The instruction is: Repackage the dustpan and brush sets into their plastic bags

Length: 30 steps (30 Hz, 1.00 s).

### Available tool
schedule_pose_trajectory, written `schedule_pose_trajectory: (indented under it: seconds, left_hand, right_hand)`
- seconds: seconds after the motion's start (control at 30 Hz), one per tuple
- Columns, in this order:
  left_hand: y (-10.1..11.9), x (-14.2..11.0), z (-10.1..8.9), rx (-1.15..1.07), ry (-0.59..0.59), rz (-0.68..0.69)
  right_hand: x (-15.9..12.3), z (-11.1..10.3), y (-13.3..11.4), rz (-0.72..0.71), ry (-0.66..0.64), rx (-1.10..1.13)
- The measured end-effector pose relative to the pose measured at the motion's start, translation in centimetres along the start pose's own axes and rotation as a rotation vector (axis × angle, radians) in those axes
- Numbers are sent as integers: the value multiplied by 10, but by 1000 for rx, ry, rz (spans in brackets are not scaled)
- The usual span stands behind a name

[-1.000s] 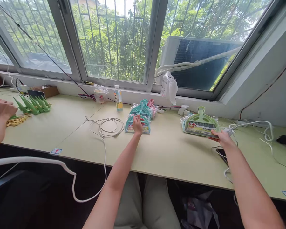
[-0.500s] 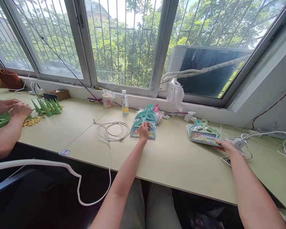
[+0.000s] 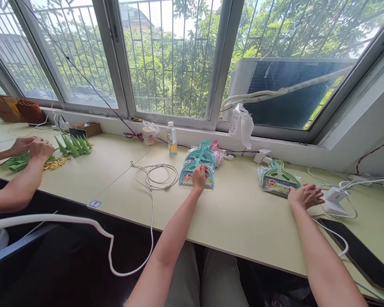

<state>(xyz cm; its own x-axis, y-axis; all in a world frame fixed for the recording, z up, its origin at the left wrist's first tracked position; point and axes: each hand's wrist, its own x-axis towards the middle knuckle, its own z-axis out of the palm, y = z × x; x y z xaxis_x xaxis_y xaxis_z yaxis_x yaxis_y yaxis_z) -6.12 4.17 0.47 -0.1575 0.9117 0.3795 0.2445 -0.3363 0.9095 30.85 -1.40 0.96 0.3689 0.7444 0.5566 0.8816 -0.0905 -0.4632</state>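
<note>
My left hand [image 3: 199,177] is closed on the front of a teal dustpan-and-brush set [image 3: 188,171], wrapped in clear plastic with a printed label. Behind it lie more teal dustpan sets [image 3: 205,149] and a pink one [image 3: 215,147]. At the right, my right hand [image 3: 305,196] is open, fingers stretched out, beside the lower right corner of a green dustpan-and-brush set [image 3: 278,177]. That set rests on a small pile in plastic wrap; whether my thumb still touches it I cannot tell.
A bottle [image 3: 172,138], a plastic-covered cup [image 3: 149,133] and a coiled cable [image 3: 161,175] are left of the sets. White chargers [image 3: 336,195] and a black phone-like slab [image 3: 360,251] sit at the right. Another person's hands [image 3: 40,149] work among green pieces [image 3: 75,146] at far left.
My right hand has let go of the green set's edge and spread its fingers; the set now lies flatter. My left hand keeps its place on the teal set. The view has shifted slightly.
</note>
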Motion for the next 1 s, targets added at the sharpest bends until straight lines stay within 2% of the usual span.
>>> schedule_pose_trajectory:
  seconds: [0.13, 0.3, 0.43, 0.63, 0.73, 0.9, 1.0]
  left_hand:
    - [2, -2, 0, 37, -29, 25]
    - [4, -3, 2, 57, -62, 49]
    - [4, -3, 3, 73, -79, 45]
    - [2, -3, 5, 80, -107, 45]
    - [1, -3, 5, 84, -126, 52]
    - [1, -4, 6, 88, -148, 65]
    - [0, -4, 7, 88, -149, 73]
  right_hand:
    - [2, 9, 1, 42, 22, 9]
    - [-3, 35, 27, 188, 89, -47]
    - [-4, 50, 44, 79, 68, -60]
    - [-4, 52, 59, 10, -43, 128]
    - [-5, 52, 59, -28, -48, 164]
    - [-1, 57, 54, -45, 70, 56]
    - [1, 59, 52, -92, 2, 31]
